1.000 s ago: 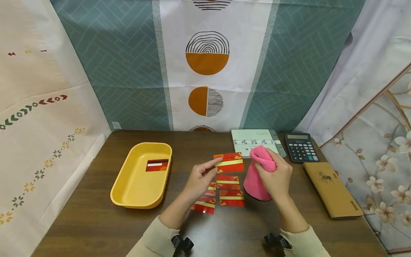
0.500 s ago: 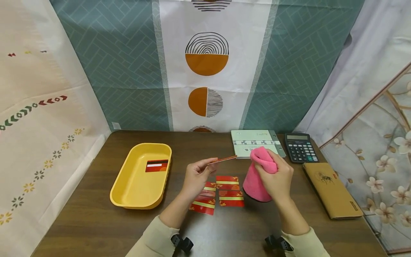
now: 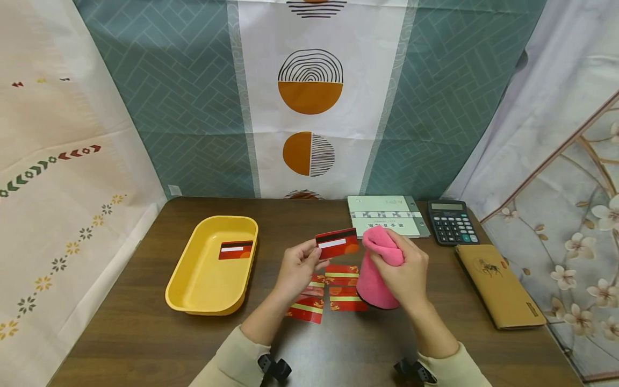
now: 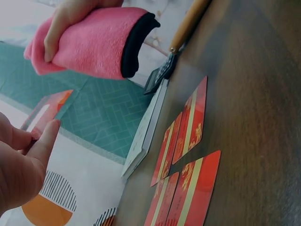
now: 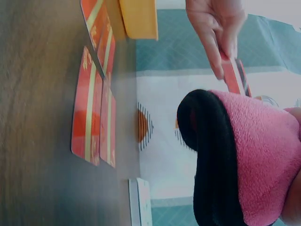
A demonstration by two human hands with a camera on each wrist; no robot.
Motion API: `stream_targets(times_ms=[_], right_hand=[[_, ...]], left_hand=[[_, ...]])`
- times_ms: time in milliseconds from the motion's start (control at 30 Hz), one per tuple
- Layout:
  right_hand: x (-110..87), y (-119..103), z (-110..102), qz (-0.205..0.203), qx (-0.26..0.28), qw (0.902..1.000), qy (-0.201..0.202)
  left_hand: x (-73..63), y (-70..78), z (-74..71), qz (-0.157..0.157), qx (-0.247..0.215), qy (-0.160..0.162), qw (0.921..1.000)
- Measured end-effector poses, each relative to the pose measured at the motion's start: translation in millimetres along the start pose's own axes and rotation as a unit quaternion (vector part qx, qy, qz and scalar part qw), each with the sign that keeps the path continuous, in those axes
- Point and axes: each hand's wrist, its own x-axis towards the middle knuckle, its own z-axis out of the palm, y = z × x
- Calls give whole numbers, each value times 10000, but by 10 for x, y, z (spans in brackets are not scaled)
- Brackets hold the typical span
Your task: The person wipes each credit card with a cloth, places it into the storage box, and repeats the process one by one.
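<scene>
My left hand (image 3: 299, 270) pinches a red card (image 3: 337, 244) by its left end, its dark stripe and white strip facing up in the head view. Close to the card's right end, my right hand (image 3: 405, 266) grips a bunched pink cloth (image 3: 379, 274) with a black edge (image 4: 135, 44). Below both hands, several red cards with a pale gold band lie in two columns on the table, among them a lower right card (image 3: 348, 299) and a lower left card (image 3: 306, 310). The left hand partly covers the left column.
A yellow tray (image 3: 205, 301) on the left holds one red card (image 3: 235, 250), stripe side up. At the back right are a pale green book (image 3: 382, 207) and a black calculator (image 3: 453, 223). A tan notebook (image 3: 500, 287) lies on the right of the brown table (image 3: 130, 333).
The left hand has turned the card over, from its gold-banded face through edge-on to its striped face. The right hand has brought the cloth left, toward the card.
</scene>
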Motion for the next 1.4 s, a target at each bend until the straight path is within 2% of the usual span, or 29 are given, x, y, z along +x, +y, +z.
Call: stream_targets(times_ms=[100, 233, 467, 567, 733, 900, 1000, 1167, 1267, 1400], right_hand=[[-7, -29, 45, -117, -216, 9996, -167], [-14, -81, 92, -119, -610, 9967, -513], [-27, -151, 183, -191, -1391, 9860, -896], [-34, -214, 245, -307, -1399, 9842, -1039], [-59, -315, 325, -603, -1190, 9820, -1338], [-24, -360, 331, -720, -1172, 9826, -1248], [-19, -380, 323, -793, -1224, 9799, -1364], [-76, -375, 300, -891, -1157, 9759, -1623], [-73, -327, 256, -864, -1057, 9794, -1489], [-24, -224, 174, -605, -1132, 9862, -1042]], left_hand=[[-7, -10, 24, 13, -24, 18, 10000], [-17, -28, 33, 191, 106, -42, 9998], [-34, -64, 41, 298, 336, -23, 9990], [-28, -81, 66, 344, 294, -95, 9989], [-12, -116, 94, 453, 174, -442, 9978], [-25, -122, 76, 535, 53, -715, 9960], [-23, -101, 59, 632, -48, -813, 9947], [-12, -65, 30, 755, -41, -700, 9947], [-14, -49, 14, 796, -32, -552, 9953], [-9, -35, 1, 888, -418, -433, 9942]])
